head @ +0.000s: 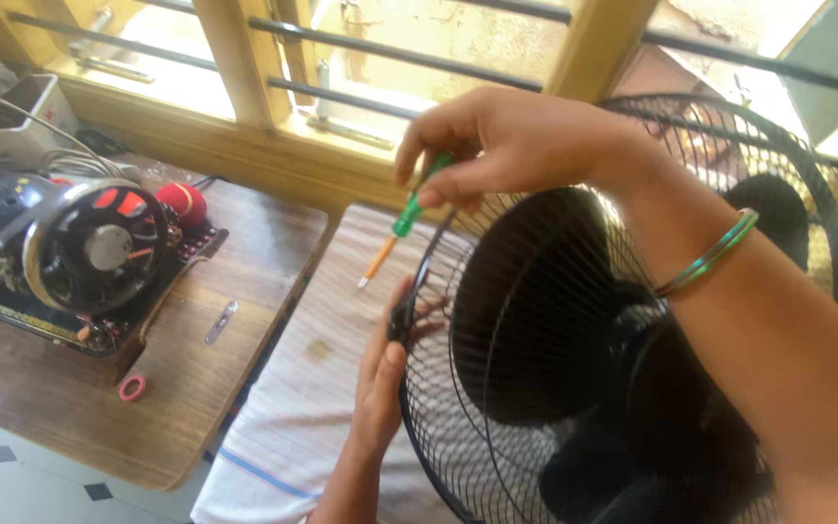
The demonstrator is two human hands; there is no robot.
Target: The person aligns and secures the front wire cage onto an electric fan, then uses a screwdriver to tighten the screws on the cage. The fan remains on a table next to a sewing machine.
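**Screwdriver slants down toward the clasp on the fan guard's left rim**

Nearest the lens, the right forearm, with a green bangle (pixel 708 254), crosses over the black wire fan guard (pixel 497 408) from the lower right. At its end the right hand (pixel 506 141) sits just above the guard's upper left rim, its grip pressed together around the green handle of a screwdriver (pixel 402 225). The tool's long axis runs from that hand down and to the left, its orange shaft and tip hanging just outside the rim over the striped cloth (pixel 293 427) on the counter. The left hand (pixel 380 383) comes up from below, its fingers pinching a small dark clasp on the guard's left rim. The tip lies above and just left of that clasp, near but apart. Well left of the guard stands a black sewing machine (pixel 80 252).
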